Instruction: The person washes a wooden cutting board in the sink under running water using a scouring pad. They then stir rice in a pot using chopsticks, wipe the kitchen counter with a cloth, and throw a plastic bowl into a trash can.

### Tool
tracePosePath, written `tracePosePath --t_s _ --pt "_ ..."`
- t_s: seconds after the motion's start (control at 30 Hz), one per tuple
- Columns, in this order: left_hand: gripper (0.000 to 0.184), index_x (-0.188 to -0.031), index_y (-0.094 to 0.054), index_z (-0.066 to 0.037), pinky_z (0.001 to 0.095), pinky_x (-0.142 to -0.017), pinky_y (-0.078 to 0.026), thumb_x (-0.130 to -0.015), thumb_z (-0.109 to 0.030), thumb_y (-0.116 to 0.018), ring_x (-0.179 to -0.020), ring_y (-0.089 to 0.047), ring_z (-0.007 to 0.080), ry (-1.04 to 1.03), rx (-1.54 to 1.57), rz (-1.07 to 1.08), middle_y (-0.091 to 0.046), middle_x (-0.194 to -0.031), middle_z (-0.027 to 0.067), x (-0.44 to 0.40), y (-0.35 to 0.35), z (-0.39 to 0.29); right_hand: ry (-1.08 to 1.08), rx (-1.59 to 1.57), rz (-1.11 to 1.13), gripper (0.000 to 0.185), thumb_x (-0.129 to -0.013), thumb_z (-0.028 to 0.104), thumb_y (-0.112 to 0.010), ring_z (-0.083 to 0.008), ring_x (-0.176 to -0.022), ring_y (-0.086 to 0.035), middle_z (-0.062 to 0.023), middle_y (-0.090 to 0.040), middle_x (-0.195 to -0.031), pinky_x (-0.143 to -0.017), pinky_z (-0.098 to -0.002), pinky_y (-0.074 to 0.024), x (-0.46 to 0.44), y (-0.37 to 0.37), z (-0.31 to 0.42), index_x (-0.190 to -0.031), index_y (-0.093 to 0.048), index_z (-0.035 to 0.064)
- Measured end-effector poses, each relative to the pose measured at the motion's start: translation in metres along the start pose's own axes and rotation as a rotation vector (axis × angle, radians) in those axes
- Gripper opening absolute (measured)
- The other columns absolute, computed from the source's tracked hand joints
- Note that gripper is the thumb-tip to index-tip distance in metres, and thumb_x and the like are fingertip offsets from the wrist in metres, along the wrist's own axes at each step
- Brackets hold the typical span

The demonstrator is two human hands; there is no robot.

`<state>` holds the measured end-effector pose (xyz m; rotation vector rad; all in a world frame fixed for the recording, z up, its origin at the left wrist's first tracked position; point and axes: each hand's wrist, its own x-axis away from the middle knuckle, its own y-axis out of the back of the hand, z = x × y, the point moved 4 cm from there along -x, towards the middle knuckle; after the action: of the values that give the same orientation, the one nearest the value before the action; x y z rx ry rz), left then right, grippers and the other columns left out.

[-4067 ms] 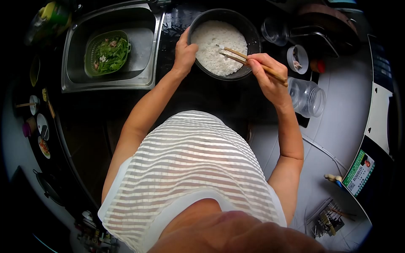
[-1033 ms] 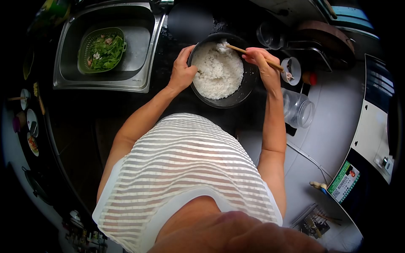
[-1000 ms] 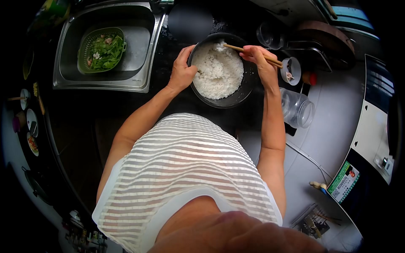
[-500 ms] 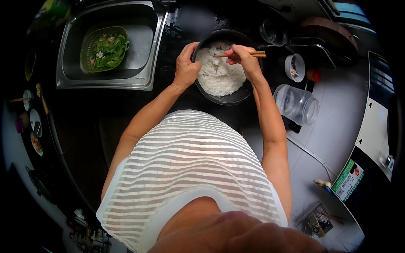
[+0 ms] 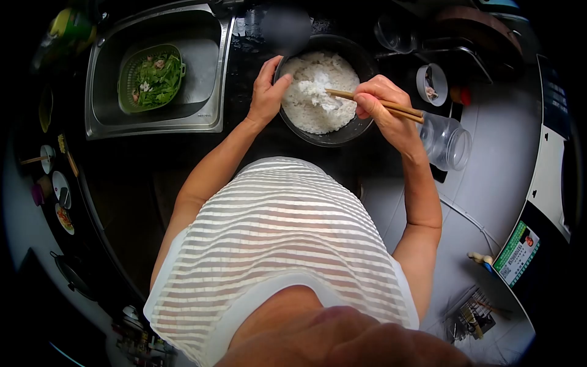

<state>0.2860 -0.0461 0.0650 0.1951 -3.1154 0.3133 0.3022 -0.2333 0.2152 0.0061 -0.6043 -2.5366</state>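
White rice (image 5: 318, 113) fills much of a round dark pot (image 5: 361, 52) on the black counter. My left hand (image 5: 267, 93) grips the pot's left rim, thumb on the inside and fingers outside. Wooden chopsticks (image 5: 400, 110) are held in my right hand (image 5: 386, 110) over the pot's right side. Their tips are in the middle of the rice, beside a loose raised clump.
Left of the pot is a steel sink (image 5: 202, 73) with a green basket (image 5: 125, 85) of leafy greens. To the right are a white bowl (image 5: 422, 82), a clear jar (image 5: 443, 144), a red-lidded container (image 5: 463, 95) and a metal rack (image 5: 471, 55).
My right hand has moved from above the rice to the pot's right side, and the chopstick tips are now in the middle of the rice. My left hand keeps its hold on the rim.
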Motion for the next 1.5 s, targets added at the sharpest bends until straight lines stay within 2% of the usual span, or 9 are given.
tracePosePath --t_s 0.13,0.3,0.37,0.5,0.53,0.83,1.1,1.23,1.5 --pt "0.036 -0.115 -0.049 0.001 0.0255 -0.088 -0.036 -0.09 -0.024 -0.047 -0.101 -0.047 0.0139 0.029 0.101 0.021 -0.05 -0.108 0.0067 -0.003 0.003 0.007 -0.062 -0.246 -0.031 0.015 -0.085 0.009 -0.056 -0.0112 -0.065 -0.059 -0.0085 -0.058 -0.082 -0.057 -0.0208 -0.0484 -0.007 -0.02 -0.018 -0.086 -0.064 -0.0046" --pt "0.038 -0.117 -0.048 0.002 0.0264 -0.091 -0.034 -0.089 -0.025 -0.045 -0.105 -0.046 0.0164 0.076 0.124 0.039 -0.048 -0.113 0.0094 -0.005 0.0 0.007 -0.058 -0.256 0.043 0.015 -0.085 0.011 -0.057 -0.0143 -0.066 -0.059 -0.0095 -0.058 -0.085 -0.059 -0.0235 -0.0501 -0.014 -0.052 -0.055 -0.087 -0.064 -0.0022" --pt "0.038 -0.117 -0.047 0.002 0.0268 -0.092 -0.034 -0.089 -0.023 -0.045 -0.106 -0.045 0.0173 0.049 0.067 0.026 -0.047 -0.114 0.0104 -0.006 -0.001 0.011 0.46 0.332 0.077 0.012 -0.081 0.012 -0.06 -0.0177 -0.061 -0.058 -0.0101 -0.056 -0.082 -0.057 -0.0255 -0.0483 -0.013 -0.064 -0.042 -0.084 -0.064 0.0016" --pt "0.038 -0.117 -0.047 0.002 0.0273 -0.092 -0.034 -0.083 -0.013 -0.044 -0.107 -0.045 0.0182 0.038 0.036 0.024 -0.047 -0.113 0.011 -0.005 0.001 0.007 0.519 0.543 0.225 0.013 -0.078 0.016 -0.063 -0.0222 -0.062 -0.056 -0.0096 -0.05 -0.075 -0.051 -0.0298 -0.047 -0.01 -0.091 -0.044 -0.076 -0.058 0.0041" --pt "0.037 -0.116 -0.048 0.002 0.0272 -0.091 -0.035 -0.083 -0.013 -0.045 -0.105 -0.046 0.0181 0.011 -0.014 0.032 -0.048 -0.112 0.0107 -0.006 0.001 0.002 0.586 0.533 0.196 0.021 -0.079 0.02 -0.061 -0.0239 -0.061 -0.055 -0.0088 -0.047 -0.071 -0.048 -0.0339 -0.0454 -0.013 -0.095 -0.045 -0.067 -0.049 0.0059" --pt "0.035 -0.111 -0.053 0.002 0.0276 -0.085 -0.04 -0.079 -0.01 -0.047 -0.097 -0.052 0.0188 -0.069 -0.145 0.008 -0.053 -0.105 0.011 -0.006 0.005 -0.002 0.703 0.688 0.099 0.018 -0.08 0.018 -0.059 -0.0223 -0.059 -0.055 -0.0067 -0.048 -0.068 -0.047 -0.0327 -0.0453 -0.046 -0.085 -0.054 -0.068 -0.051 0.0075" --pt "0.034 -0.111 -0.054 0.001 0.0271 -0.085 -0.04 -0.079 -0.011 -0.049 -0.096 -0.053 0.0188 -0.057 -0.14 -0.007 -0.054 -0.105 0.0104 -0.005 0.004 -0.006 0.485 0.603 -0.145 0.009 -0.079 0.012 -0.06 -0.0219 -0.061 -0.059 -0.0083 -0.057 -0.073 -0.052 -0.03 -0.0468 -0.034 -0.042 -0.063 -0.073 -0.06 0.0051" --pt "0.034 -0.111 -0.053 0.0 0.0256 -0.083 -0.04 -0.08 -0.012 -0.05 -0.093 -0.052 0.016 -0.033 -0.146 -0.001 -0.054 -0.103 0.008 -0.006 0.003 -0.003 -0.106 -0.251 -0.281 0.014 -0.083 0.009 -0.057 -0.0136 -0.076 -0.061 -0.008 -0.062 -0.083 -0.069 -0.023 -0.0489 -0.009 0.002 -0.068 -0.089 -0.062 -0.003" --pt "0.036 -0.114 -0.051 -0.001 0.0234 -0.081 -0.039 -0.08 -0.011 -0.046 -0.092 -0.049 0.0117 0.012 0.03 0.026 -0.05 -0.104 0.0045 -0.009 0.001 0.01 -0.23 -0.244 0.023 0.016 -0.082 0.01 -0.057 -0.0119 -0.077 -0.058 -0.0069 -0.062 -0.083 -0.07 -0.0226 -0.0455 0.029 -0.011 -0.041 -0.091 -0.062 -0.0027"
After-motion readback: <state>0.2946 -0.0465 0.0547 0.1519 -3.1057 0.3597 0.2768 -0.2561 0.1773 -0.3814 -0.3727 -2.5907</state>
